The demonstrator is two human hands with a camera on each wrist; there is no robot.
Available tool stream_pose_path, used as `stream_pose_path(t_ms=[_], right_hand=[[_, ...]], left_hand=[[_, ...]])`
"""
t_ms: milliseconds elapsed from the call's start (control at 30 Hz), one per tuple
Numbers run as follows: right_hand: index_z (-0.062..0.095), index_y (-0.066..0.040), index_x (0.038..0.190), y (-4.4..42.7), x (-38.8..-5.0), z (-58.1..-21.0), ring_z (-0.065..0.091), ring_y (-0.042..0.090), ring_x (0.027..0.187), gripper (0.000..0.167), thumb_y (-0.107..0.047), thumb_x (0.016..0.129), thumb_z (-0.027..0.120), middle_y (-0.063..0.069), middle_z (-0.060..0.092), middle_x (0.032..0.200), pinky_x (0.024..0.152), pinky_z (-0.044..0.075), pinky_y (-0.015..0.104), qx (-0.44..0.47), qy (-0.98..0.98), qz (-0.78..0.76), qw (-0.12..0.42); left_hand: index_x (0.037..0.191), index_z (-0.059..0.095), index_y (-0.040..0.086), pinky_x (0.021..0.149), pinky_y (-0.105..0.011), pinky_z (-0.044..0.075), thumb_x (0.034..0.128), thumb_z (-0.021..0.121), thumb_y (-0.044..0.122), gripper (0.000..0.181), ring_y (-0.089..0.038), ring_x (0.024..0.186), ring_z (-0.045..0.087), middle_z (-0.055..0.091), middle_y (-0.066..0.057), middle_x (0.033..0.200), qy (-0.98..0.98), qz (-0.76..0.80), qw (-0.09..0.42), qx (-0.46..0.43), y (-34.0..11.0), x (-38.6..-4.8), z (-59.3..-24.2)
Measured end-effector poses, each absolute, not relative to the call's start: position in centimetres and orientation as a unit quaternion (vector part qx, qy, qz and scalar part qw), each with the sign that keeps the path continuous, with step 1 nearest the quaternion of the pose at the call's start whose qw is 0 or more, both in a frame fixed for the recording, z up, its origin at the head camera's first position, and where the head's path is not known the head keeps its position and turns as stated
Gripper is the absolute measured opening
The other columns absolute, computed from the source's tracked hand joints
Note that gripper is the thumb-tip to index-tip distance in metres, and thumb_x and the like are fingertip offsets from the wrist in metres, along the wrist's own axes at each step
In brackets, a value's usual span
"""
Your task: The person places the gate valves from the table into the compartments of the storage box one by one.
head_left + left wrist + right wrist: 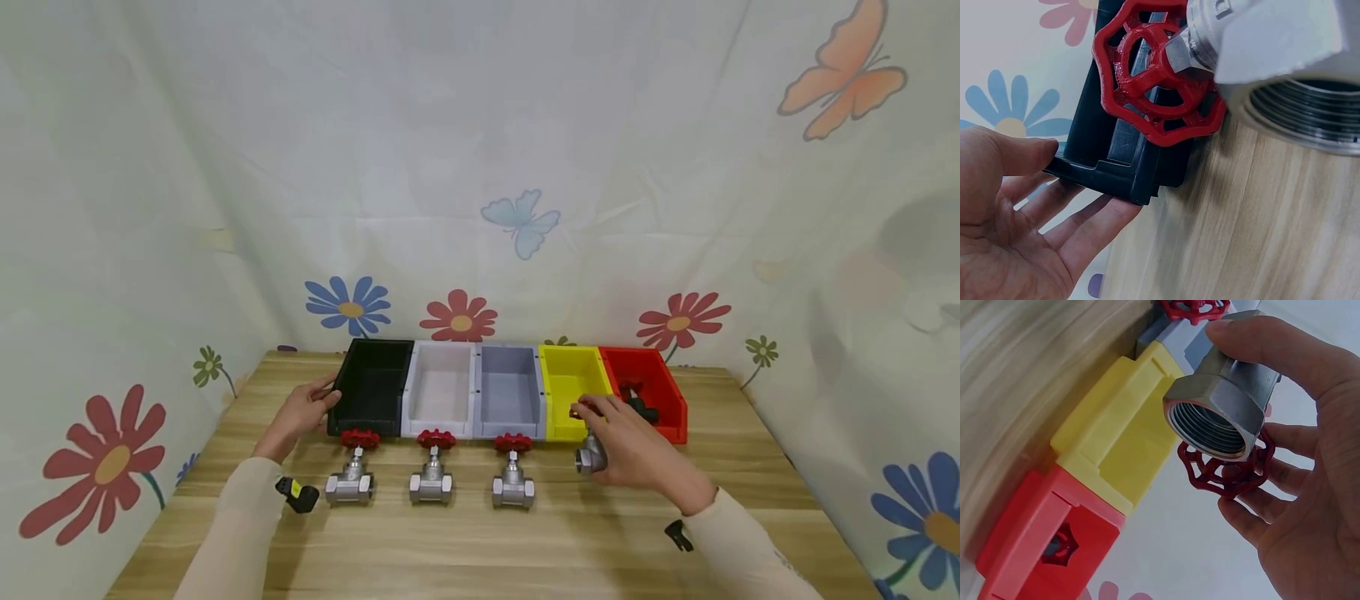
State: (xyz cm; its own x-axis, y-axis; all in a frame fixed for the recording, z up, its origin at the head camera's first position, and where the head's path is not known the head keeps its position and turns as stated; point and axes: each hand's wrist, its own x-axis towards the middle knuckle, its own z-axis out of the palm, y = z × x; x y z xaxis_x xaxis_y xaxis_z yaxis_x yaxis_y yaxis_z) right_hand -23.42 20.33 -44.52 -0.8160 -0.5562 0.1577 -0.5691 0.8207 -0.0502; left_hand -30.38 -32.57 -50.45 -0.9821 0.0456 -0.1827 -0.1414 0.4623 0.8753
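Observation:
My left hand (302,412) pinches the side rim of the black bin (371,390), thumb over the edge and fingers against the outer wall in the left wrist view. My right hand (633,446) grips a steel gate valve (591,457) in front of the yellow bin (576,430). In the right wrist view its thumb presses the valve body, and fingers curl at the red handwheel (1229,478). Three like gate valves stand in a row: one before the black bin (350,483), one before the white bin (431,483), another before the grey bin (513,487).
The bins stand side by side on the wooden table (420,554): black, white (441,432), grey (510,429), yellow, then red (677,429). Inside the red one lies a black item (642,408) with a red handwheel. A flower-printed curtain (420,167) hangs behind.

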Motion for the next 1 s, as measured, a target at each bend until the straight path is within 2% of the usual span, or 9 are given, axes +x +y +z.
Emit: stream_pose_path(t_ms=[467, 800, 1000], right_hand=[[0.048, -0.016, 0.145, 20.5, -25.1, -42.5, 0.043, 0.030, 0.132, 0.102, -0.036, 0.056, 0.095, 0.010, 0.048, 0.144, 0.101, 0.051, 0.049, 0.283, -0.956, 0.021, 0.078], [0.043, -0.018, 0.149, 20.6, -25.8, -41.0, 0.040, 0.031, 0.136, 0.106, -0.033, 0.057, 0.094, 0.009, 0.043, 0.149, 0.105, 0.047, 0.052, 0.270, -0.960, 0.035, 0.069], [0.045, -0.014, 0.147, 20.3, -26.6, -40.0, 0.043, 0.033, 0.133, 0.102, -0.030, 0.058, 0.093, 0.012, 0.044, 0.148, 0.105, 0.046, 0.054, 0.282, -0.956, 0.032, 0.076]], left_hand=[[0.158, 0.018, 0.014, 0.095, -0.049, 0.053, 0.1060, 0.043, 0.031, 0.060, -0.044, 0.137, 0.043, 0.032, -0.029, 0.155, 0.854, 0.510, 0.097, -0.035, -32.6, -30.0, -50.6], [0.158, 0.017, 0.015, 0.096, -0.049, 0.053, 0.1063, 0.042, 0.030, 0.060, -0.044, 0.137, 0.044, 0.031, -0.029, 0.155, 0.851, 0.515, 0.097, -0.036, -32.6, -30.1, -50.4], [0.159, 0.017, 0.016, 0.097, -0.050, 0.052, 0.1063, 0.042, 0.030, 0.059, -0.044, 0.138, 0.042, 0.031, -0.028, 0.156, 0.850, 0.517, 0.095, -0.039, -32.5, -30.2, -50.1]])
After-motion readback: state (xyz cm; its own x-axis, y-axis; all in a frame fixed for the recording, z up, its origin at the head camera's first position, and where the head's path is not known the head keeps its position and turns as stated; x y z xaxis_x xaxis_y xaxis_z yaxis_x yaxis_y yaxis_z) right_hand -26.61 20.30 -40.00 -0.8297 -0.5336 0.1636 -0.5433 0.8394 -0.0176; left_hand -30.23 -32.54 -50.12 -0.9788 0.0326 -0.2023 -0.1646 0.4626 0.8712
